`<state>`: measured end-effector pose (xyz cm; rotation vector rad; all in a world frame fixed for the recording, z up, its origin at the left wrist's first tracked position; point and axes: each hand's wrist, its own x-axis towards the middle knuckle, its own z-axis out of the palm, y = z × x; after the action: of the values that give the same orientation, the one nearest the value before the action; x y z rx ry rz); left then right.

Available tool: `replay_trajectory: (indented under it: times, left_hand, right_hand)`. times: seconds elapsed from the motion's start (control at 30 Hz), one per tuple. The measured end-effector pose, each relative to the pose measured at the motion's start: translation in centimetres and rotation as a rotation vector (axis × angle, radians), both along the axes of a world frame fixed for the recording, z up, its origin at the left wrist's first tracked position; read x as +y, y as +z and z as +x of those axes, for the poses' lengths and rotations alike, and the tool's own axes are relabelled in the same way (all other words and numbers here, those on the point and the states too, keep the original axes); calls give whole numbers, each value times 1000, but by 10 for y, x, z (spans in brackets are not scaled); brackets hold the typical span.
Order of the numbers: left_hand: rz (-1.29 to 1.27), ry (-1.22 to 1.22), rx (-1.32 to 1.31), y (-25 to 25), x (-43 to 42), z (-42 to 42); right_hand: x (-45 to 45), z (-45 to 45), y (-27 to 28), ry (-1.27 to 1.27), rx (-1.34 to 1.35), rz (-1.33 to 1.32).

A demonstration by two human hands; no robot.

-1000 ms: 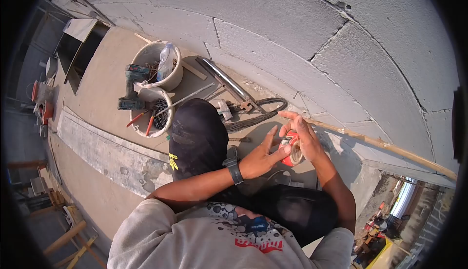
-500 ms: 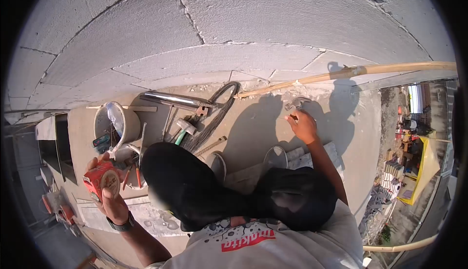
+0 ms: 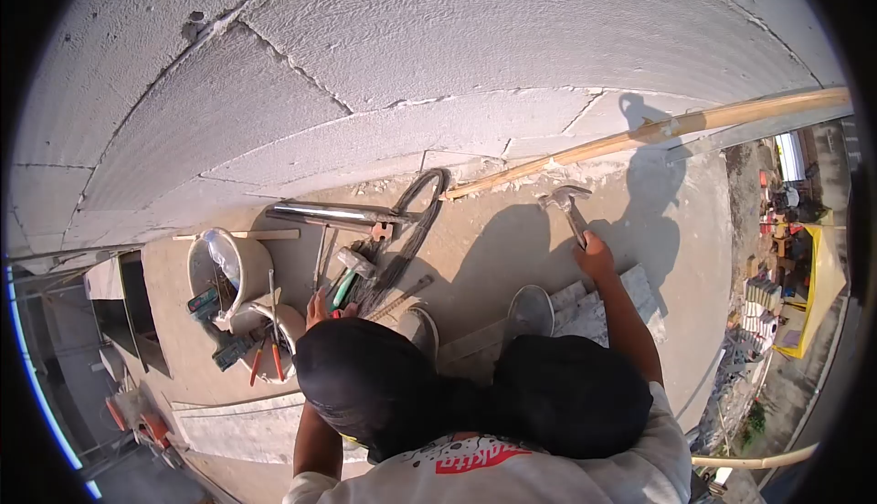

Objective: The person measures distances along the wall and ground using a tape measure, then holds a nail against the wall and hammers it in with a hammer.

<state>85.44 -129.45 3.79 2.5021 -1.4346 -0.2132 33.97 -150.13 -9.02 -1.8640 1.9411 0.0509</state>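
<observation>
My right hand point(image 3: 596, 255) is closed round the handle of a claw hammer point(image 3: 568, 199), whose head is close to the foot of the block wall. My left hand point(image 3: 320, 307) reaches down beside my left knee, which hides most of it. Only some fingers show, and whether anything is in them is hidden. Near those fingers lies a club hammer point(image 3: 355, 264) with a green handle. Dark thin rods or wires point(image 3: 406, 253), looped at one end, lie beyond it. The red box is out of sight.
A bucket point(image 3: 248, 271) and a second container point(image 3: 290, 319) holding orange-handled pliers point(image 3: 277, 358) stand at the left, with a cordless drill point(image 3: 224, 335). A wooden pole point(image 3: 639, 138) leans along the block wall point(image 3: 512, 38). The ledge point(image 3: 713, 257) drops off at the right.
My left hand has moved from the left, where it held a red box, to the tools by my knee. My right hand has taken hold of the claw hammer and raised it.
</observation>
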Motion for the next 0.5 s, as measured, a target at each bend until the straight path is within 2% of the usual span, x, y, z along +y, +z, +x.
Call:
replay_trajectory:
  times: [0.07,0.1,0.17,0.23,0.3,0.37,0.5]
  left_hand:
    - [-41,-203,387,33,-60,-15]
    - [-13,-281,609,50,-90,-22]
    - [46,-314,820,40,-140,-26]
    - [105,-186,1133,14,-191,-37]
    - [172,-54,1379,16,-234,-60]
    - [172,25,1611,-3,-260,-73]
    - [74,149,1842,-13,-269,-84]
  right_hand:
    - [-2,1,-10,-94,-578,283]
    - [1,13,-3,-92,-579,286]
    - [4,47,26,-556,-907,492]
    - [13,53,8,-536,-868,386]
    - [30,58,5,-517,-827,291]
    - [49,64,26,-191,-407,-63]
    - [74,74,92,-75,-329,-110]
